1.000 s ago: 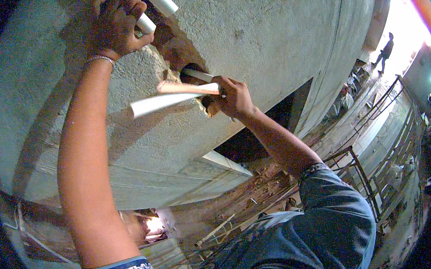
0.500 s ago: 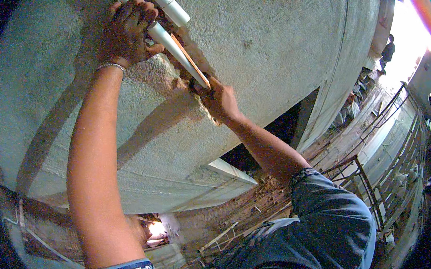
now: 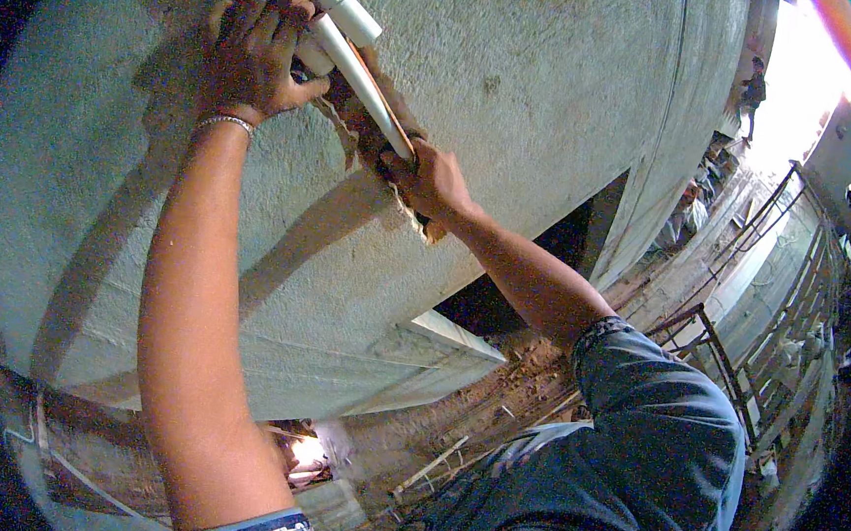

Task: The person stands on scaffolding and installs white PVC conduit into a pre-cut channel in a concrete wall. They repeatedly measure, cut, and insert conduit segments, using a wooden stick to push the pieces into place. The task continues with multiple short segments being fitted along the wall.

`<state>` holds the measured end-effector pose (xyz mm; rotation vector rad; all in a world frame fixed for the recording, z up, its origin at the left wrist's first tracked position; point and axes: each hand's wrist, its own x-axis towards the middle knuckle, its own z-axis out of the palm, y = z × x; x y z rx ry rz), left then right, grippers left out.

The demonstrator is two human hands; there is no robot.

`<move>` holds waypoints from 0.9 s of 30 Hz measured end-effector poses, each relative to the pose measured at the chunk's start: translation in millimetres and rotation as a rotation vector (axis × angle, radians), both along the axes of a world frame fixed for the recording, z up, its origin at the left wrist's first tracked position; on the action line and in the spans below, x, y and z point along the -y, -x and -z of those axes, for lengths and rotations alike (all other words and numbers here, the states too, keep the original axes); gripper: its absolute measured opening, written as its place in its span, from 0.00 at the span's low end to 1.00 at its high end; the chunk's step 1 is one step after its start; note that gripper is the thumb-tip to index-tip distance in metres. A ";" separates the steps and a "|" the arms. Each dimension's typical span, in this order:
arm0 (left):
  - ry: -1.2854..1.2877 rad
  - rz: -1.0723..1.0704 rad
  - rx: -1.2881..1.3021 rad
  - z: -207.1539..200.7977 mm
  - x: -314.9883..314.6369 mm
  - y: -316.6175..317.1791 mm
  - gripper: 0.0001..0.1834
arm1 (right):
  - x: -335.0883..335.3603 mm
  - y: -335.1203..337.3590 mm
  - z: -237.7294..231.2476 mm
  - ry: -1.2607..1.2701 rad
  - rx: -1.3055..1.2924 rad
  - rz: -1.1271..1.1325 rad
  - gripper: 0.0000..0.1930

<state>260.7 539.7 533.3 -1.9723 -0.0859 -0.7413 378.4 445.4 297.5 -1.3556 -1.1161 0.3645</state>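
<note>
A slim white plastic pipe [image 3: 367, 82] slants down to the right along a rough channel [image 3: 353, 134] broken into the grey wall. My left hand [image 3: 258, 54] wraps its fingers over the pipe's upper stretch, the thumb pointing right. Under that palm shows a pale rounded piece [image 3: 314, 57] that I cannot make out well. Lower down, my right hand [image 3: 435, 180] closes round the pipe's lower end and hides its tip. A thin orange strip [image 3: 396, 121] runs along the pipe's right side. Beside it, a second white pipe [image 3: 337, 3] stops at an open end.
Below right, a dark opening [image 3: 529, 263] cuts the rough plastered wall [image 3: 545, 106]. Metal frames [image 3: 711, 350] and rubble lie farther right. A person [image 3: 754, 96] stands far off by the bright gap. At bottom centre a light [image 3: 309, 452] glows.
The pipe's middle has shifted slightly up and right, and the orange strip shows less. Both hands keep their grip; the pale piece under my left hand has come into view.
</note>
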 end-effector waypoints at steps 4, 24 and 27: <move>-0.024 -0.020 -0.046 -2.7 -3.2 -1.2 0.38 | 6.6 -5.4 5.5 0.143 -0.248 -0.213 0.14; -0.028 -0.007 -0.080 -0.8 0.9 -0.3 0.31 | 47.9 -5.5 51.9 -0.173 -0.352 -0.598 0.10; -0.024 0.036 -0.066 -0.7 -2.4 -3.6 0.30 | 21.7 19.7 64.3 -0.345 -0.009 -0.257 0.09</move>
